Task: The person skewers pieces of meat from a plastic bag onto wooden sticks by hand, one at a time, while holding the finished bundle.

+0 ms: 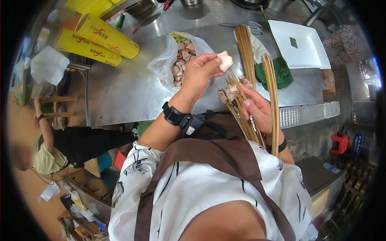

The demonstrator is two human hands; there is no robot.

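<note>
Between the thumb and fingers of my left hand (201, 71) is a pale slice of meat (225, 61), beside the tip of a bamboo skewer. My right hand (257, 108) is closed around a bundle of bamboo skewers (244, 122), several of which carry pieces of meat (231, 92) near their upper ends. Just behind my left hand, an open white plastic bag (161, 64) holds many meat slices (177, 71). More bare skewers (272, 88) stand along the right side of my right hand, and another bundle (244, 44) lies farther back on the table.
The steel table (116, 86) carries yellow rolls (106, 36) at the left. A white tray (301, 40), scissors (253, 27) and a green cloth (281, 74) lie to the right. Another person (52, 148) is at the far left; a red stool (339, 142) stands far right.
</note>
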